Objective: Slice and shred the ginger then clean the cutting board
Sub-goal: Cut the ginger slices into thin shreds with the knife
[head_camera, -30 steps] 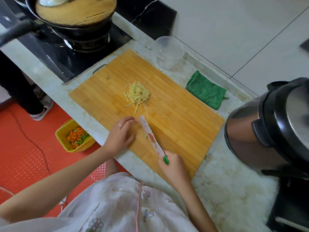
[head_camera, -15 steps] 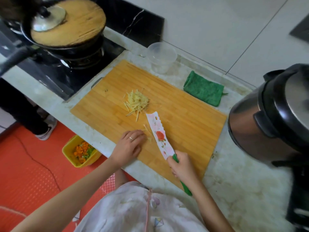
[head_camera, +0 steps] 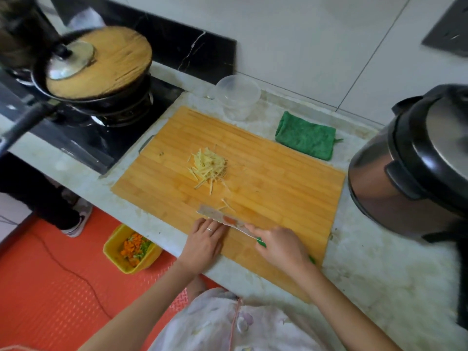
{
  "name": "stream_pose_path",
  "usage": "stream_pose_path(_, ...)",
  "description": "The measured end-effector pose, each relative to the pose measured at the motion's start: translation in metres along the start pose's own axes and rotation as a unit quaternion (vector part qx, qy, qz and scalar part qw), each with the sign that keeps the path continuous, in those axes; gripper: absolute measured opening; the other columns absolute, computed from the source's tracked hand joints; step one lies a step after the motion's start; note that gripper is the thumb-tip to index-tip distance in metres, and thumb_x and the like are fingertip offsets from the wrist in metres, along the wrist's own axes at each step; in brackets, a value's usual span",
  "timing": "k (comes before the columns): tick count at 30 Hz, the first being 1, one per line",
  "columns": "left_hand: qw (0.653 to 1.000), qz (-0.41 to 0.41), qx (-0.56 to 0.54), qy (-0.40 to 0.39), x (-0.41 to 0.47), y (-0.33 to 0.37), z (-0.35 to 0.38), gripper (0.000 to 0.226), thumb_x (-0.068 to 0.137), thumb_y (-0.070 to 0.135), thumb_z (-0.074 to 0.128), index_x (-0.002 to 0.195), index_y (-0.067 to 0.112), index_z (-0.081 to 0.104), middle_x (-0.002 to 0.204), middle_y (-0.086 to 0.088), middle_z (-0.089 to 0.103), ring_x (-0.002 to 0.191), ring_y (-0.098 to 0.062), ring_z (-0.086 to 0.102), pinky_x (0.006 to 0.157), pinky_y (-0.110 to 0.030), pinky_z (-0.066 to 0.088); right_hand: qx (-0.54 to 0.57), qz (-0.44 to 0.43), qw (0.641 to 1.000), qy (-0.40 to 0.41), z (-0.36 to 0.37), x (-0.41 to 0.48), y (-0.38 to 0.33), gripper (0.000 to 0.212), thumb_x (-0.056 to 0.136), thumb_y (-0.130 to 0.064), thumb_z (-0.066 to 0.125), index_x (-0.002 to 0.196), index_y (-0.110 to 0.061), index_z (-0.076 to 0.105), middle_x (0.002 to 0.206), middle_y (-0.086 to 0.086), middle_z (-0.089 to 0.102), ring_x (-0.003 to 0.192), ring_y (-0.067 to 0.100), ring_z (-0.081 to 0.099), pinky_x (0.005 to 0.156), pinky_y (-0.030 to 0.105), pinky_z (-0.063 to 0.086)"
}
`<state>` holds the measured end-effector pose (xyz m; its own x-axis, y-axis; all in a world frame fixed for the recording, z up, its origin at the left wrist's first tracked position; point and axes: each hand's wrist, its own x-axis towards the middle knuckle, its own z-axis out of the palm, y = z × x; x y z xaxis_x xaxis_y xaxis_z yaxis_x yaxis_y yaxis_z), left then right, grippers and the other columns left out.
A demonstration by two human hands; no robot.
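L hand point(head_camera: 206, 239), lower ctr of frame: fingers out nearly straight & close together, palm down flat on the near edge of the cutting board point(head_camera: 278, 178). Holds nothing. Ring on one finger. Fingertips sit right at the near side of the knife point(head_camera: 220, 218) blade. Can't tell if they actually press it (blurred).

R hand point(head_camera: 281, 247), just right of the L: fingers curled round the knife's green handle, w/ only bits of green showing either side of the fist. Blade points to frame-left, low across the board's near strip. It has a printed pattern w/ a red spot.

Shredded ginger point(head_camera: 209, 165): loose pale-yellow pile at board ctr, well above both hands. A few stray shreds point(head_camera: 226, 205) lie just above the blade, apart from the pile.

Around:
- green cloth point(head_camera: 306, 138) off the board's upper right corner
- clear plastic tub point(head_camera: 238, 96) above the board
- rice cooker point(head_camera: 417, 160) at right
- wok point(head_camera: 119, 101) under a wooden lid point(head_camera: 106, 69), upper left
- yellow bin point(head_camera: 114, 239) w/ veg scraps on the red floor, lower left
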<state>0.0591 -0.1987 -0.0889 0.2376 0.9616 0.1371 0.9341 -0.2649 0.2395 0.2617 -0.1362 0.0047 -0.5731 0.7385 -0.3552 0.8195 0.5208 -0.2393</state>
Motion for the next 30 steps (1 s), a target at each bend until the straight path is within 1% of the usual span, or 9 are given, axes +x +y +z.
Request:
stream_pose_path(4,1.000,-0.006,-0.006,0.020,-0.001,0.003,0.003,0.046,0.072,0.024,0.042,0.117,0.014,0.048,0.103,-0.006,0.065,0.095,-0.023,0.054,0.092,-0.038,0.033,-0.006,-0.003,1.000,0.004,-0.001,-0.001,0.001,0.054,0.094,-0.030,0.047,0.145,-0.040,0.032,0.099,0.010,0.070,0.088,0.027,0.065,0.068,0.033,0.047)
stream_pose_path(10,0.998,-0.006,-0.004,0.060,-0.002,0.004,0.007,0.044,0.075,0.021,0.043,0.118,0.014,0.050,0.107,-0.007,0.065,0.099,-0.021,0.049,0.094,-0.038,0.032,0.014,0.007,1.000,0.007,-0.005,-0.007,-0.003,0.052,0.094,-0.028,0.049,0.143,-0.038,0.037,0.094,0.009,0.070,0.080,0.024,0.065,0.062,0.030,0.043)
stream_pose_path(12,0.998,-0.008,-0.004,0.062,-0.002,0.004,0.009,0.043,0.077,0.020,0.043,0.118,0.013,0.052,0.106,-0.007,0.065,0.097,-0.021,0.052,0.094,-0.038,0.032,0.012,0.006,1.000,0.009,-0.006,-0.007,-0.004,0.052,0.094,-0.026,0.049,0.143,-0.038,0.037,0.090,0.008,0.070,0.068,0.021,0.059,0.057,0.029,0.039)
stream_pose_path(15,0.998,-0.007,-0.005,0.058,-0.004,0.003,0.011,0.042,0.077,0.020,0.044,0.116,0.013,0.055,0.103,-0.006,0.064,0.093,-0.023,0.058,0.094,-0.038,0.033,0.009,0.006,1.000,0.001,-0.008,-0.007,-0.005,0.053,0.095,-0.024,0.049,0.144,-0.036,0.036,0.083,0.005,0.068,0.060,0.018,0.056,0.052,0.026,0.036)
stream_pose_path(18,0.998,-0.003,-0.001,0.057,-0.002,0.002,0.009,0.041,0.076,0.020,0.043,0.114,0.012,0.057,0.102,-0.006,0.065,0.091,-0.023,0.059,0.093,-0.038,0.033,0.009,0.009,1.000,-0.003,-0.008,-0.008,-0.007,0.053,0.095,-0.022,0.048,0.145,-0.034,0.035,0.072,0.001,0.061,0.050,0.012,0.043,0.041,0.022,0.026)
stream_pose_path(20,0.999,-0.002,-0.003,0.054,-0.001,0.002,0.008,0.042,0.075,0.020,0.042,0.115,0.013,0.053,0.103,-0.006,0.065,0.092,-0.022,0.058,0.093,-0.038,0.034,0.006,0.007,1.000,0.000,-0.007,-0.008,-0.007,0.053,0.095,-0.022,0.048,0.145,-0.034,0.035,0.083,0.005,0.067,0.062,0.019,0.054,0.044,0.026,0.028)
stream_pose_path(23,0.999,-0.007,-0.013,0.044,-0.002,0.001,0.008,0.045,0.075,0.021,0.043,0.119,0.013,0.052,0.111,-0.007,0.064,0.099,-0.023,0.055,0.094,-0.039,0.033,0.014,0.010,1.000,0.003,-0.004,-0.006,-0.007,0.053,0.094,-0.023,0.048,0.144,-0.036,0.036,0.095,0.009,0.069,0.084,0.027,0.065,0.058,0.030,0.035)
stream_pose_path(28,0.999,-0.001,-0.035,0.028,0.000,-0.003,0.005,0.049,0.074,0.020,0.043,0.121,0.010,0.053,0.113,-0.009,0.063,0.104,-0.021,0.049,0.093,-0.037,0.033,0.030,0.016,0.999,0.010,-0.001,-0.002,-0.012,0.051,0.094,-0.020,0.046,0.144,-0.029,0.038,0.098,0.009,0.070,0.087,0.027,0.065,0.059,0.030,0.036)
stream_pose_path(30,0.998,-0.002,-0.052,0.018,0.001,-0.005,0.003,0.052,0.074,0.019,0.043,0.124,0.010,0.053,0.118,-0.009,0.061,0.109,-0.021,0.050,0.094,-0.037,0.032,0.041,0.020,0.999,0.006,-0.001,0.003,-0.014,0.050,0.093,-0.018,0.046,0.142,-0.027,0.040,0.100,0.010,0.069,0.090,0.028,0.065,0.062,0.032,0.041)
